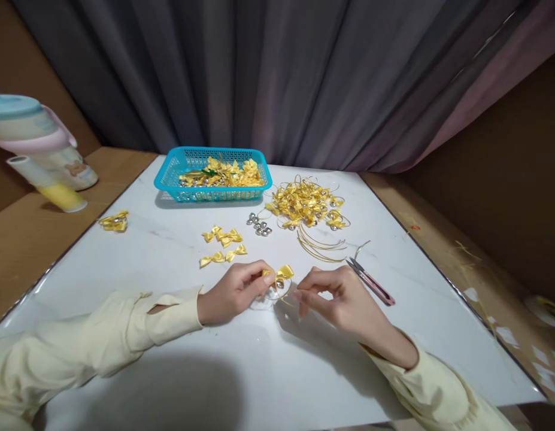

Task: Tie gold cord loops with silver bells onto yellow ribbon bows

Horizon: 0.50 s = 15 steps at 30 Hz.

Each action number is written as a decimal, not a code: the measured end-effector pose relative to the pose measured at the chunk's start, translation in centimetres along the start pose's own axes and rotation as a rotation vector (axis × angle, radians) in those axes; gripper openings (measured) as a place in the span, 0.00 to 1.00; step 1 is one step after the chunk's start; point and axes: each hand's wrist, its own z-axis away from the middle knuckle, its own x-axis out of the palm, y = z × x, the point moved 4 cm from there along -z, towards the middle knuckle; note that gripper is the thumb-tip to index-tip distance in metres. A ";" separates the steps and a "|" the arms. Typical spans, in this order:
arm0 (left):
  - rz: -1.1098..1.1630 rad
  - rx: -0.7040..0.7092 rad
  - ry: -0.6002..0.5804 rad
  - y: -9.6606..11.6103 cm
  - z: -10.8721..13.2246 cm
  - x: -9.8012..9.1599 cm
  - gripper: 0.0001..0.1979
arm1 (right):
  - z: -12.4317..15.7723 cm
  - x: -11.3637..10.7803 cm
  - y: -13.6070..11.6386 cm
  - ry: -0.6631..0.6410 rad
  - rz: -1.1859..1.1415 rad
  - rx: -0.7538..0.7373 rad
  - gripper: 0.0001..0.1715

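Note:
My left hand (239, 290) pinches a yellow satin bow (284, 273) with a small silver bell (279, 285) under it and a thin gold cord loop (288, 293) around it. Just right of the loop, my right hand (331, 299) has thumb and fingertips pressed together; whether they grip the cord's end cannot be made out. Several loose yellow bows (226, 236) lie beyond my left hand. Silver bells (260, 227) sit in a small cluster behind them. Cut gold cords (320, 248) lie past my right hand, beside pink-handled thread snips (371, 281).
A blue plastic basket (169, 173) of yellow bows and bells stands at the back. To its right is a heap of corded bows (306, 202). At the left are a small yellow bundle (115, 221), a tumbler (39, 137) and a yellow-wound spool (57, 188). A grey curtain (241, 72) hangs behind.

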 end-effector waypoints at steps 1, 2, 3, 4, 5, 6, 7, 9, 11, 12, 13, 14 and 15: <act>-0.001 0.003 0.002 0.0 0.0 0.0 0.15 | 0.0 0.0 0.0 0.000 0.002 0.000 0.15; 0.000 0.004 0.004 -0.1 0.0 0.0 0.15 | 0.1 0.0 0.0 0.000 0.004 0.001 0.15; 0.003 0.003 0.006 -0.1 0.0 -0.1 0.14 | 0.1 0.0 0.0 0.000 0.005 0.002 0.15; 0.005 0.001 0.005 -0.1 0.0 -0.1 0.14 | 0.1 0.0 0.0 -0.001 0.004 0.002 0.15; 0.007 -0.002 0.003 -0.1 0.0 -0.1 0.14 | 0.1 0.0 0.0 -0.003 0.001 0.000 0.14; 0.008 -0.005 0.000 -0.1 0.0 0.0 0.14 | 0.1 0.0 0.0 -0.005 -0.003 -0.003 0.14; 0.009 -0.007 -0.002 -0.1 0.0 0.0 0.14 | 0.1 0.0 0.1 -0.006 -0.006 -0.006 0.14; 0.011 -0.008 -0.006 -0.1 0.0 0.0 0.14 | 0.0 0.1 0.1 -0.007 -0.006 -0.008 0.14; 0.011 -0.006 -0.005 -0.1 0.0 0.0 0.14 | -0.1 0.1 0.1 -0.007 -0.003 -0.004 0.14; 0.010 -0.006 -0.005 -0.1 0.0 0.0 0.14 | -0.1 0.1 0.2 -0.007 -0.005 -0.002 0.14; 0.008 -0.005 -0.007 -0.1 0.0 0.0 0.14 | -0.1 0.2 0.2 -0.009 -0.009 0.000 0.14; 0.006 -0.004 -0.008 -0.1 0.0 0.0 0.14 | -0.1 0.2 0.2 -0.013 -0.015 0.001 0.14; 0.004 -0.003 -0.008 -0.1 0.0 0.0 0.14 | -0.1 0.2 0.2 -0.015 -0.020 0.002 0.13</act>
